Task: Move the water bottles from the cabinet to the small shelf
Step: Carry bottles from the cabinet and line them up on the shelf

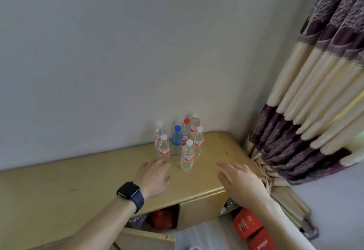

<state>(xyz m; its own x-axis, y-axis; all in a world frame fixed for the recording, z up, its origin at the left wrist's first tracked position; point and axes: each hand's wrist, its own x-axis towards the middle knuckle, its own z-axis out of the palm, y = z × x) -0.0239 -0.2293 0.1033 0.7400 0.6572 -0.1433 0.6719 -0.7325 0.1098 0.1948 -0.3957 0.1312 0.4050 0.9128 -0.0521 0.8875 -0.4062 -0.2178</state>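
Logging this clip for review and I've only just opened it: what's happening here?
A person reaches both hands toward seven water bottles standing upright in a cluster on the cabinet top near the wall. The left hand, with a smartwatch on its wrist, and the right hand are open on either side of the front bottle. Neither hand holds anything, and no bottle has been lifted yet.

Plain pale wall (118, 53); purple-and-cream curtain (315, 92) hangs at right, gathered low.
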